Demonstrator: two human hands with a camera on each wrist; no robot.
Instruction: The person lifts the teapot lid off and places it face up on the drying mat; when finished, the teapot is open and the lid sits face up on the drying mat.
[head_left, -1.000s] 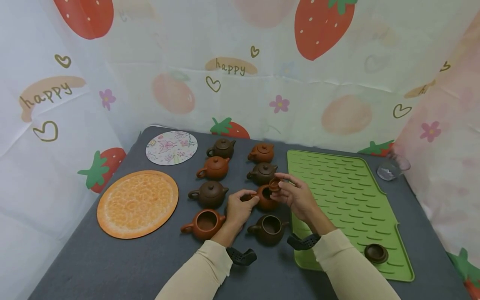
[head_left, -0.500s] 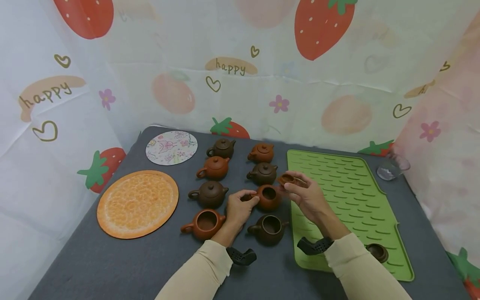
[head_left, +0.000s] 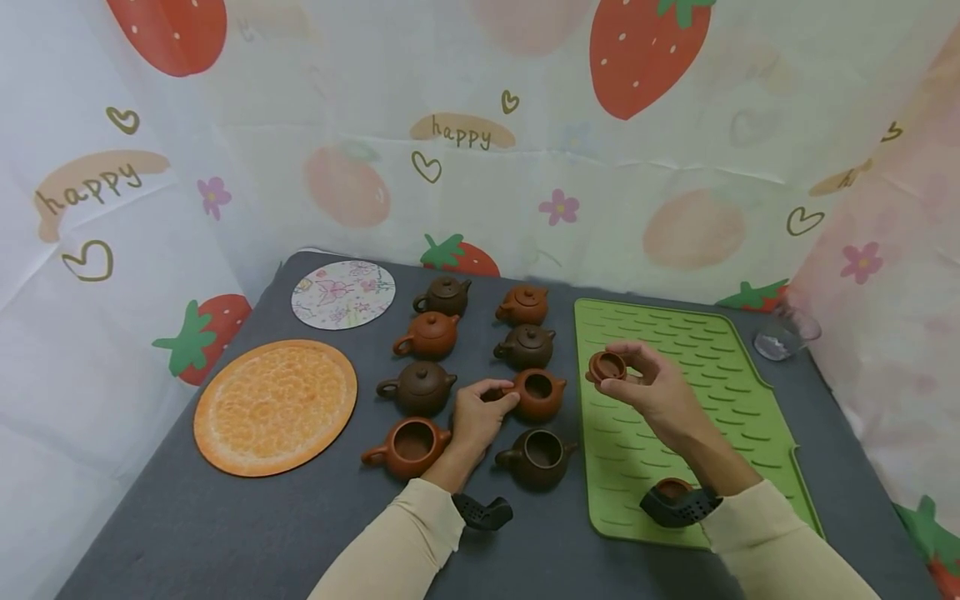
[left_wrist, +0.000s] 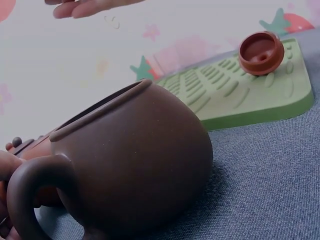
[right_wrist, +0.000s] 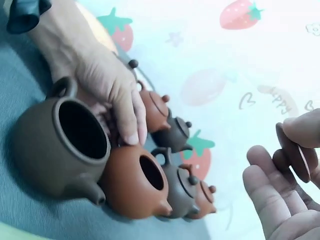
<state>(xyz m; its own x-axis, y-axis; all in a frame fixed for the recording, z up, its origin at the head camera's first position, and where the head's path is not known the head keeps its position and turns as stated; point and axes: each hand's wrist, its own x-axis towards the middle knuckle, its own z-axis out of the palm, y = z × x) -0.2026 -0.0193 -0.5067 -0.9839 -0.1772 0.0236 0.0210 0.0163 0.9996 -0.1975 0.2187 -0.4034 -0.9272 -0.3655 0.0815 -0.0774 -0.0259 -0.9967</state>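
My left hand point(head_left: 480, 417) pinches the handle side of a lidless orange-brown teapot point(head_left: 537, 397); the handle is hidden behind the fingers. To the right, over the green mat point(head_left: 720, 400), my right hand point(head_left: 660, 396) holds a small reddish-brown teapot lid point(head_left: 608, 367), its hollow underside showing in the head view. In the right wrist view the lid point(right_wrist: 295, 152) is edge-on between thumb and fingers. Nearest the left wrist camera stands a lidless dark brown teapot point(left_wrist: 135, 165). Another reddish lid point(left_wrist: 261, 53) lies upturned on the mat, partly hidden by the right wrist strap in the head view.
Left of the left hand are a lidless reddish teapot point(head_left: 415, 446) and a lidded dark one point(head_left: 422, 388). Several lidded teapots stand farther back. An orange round mat point(head_left: 276, 408) and a patterned round mat point(head_left: 343, 296) lie left. A glass pitcher point(head_left: 780, 337) stands far right.
My right hand has carried the lid rightward from above the orange-brown teapot to over the green mat. The right arm now covers the dark lid there. My left hand has stayed in place.
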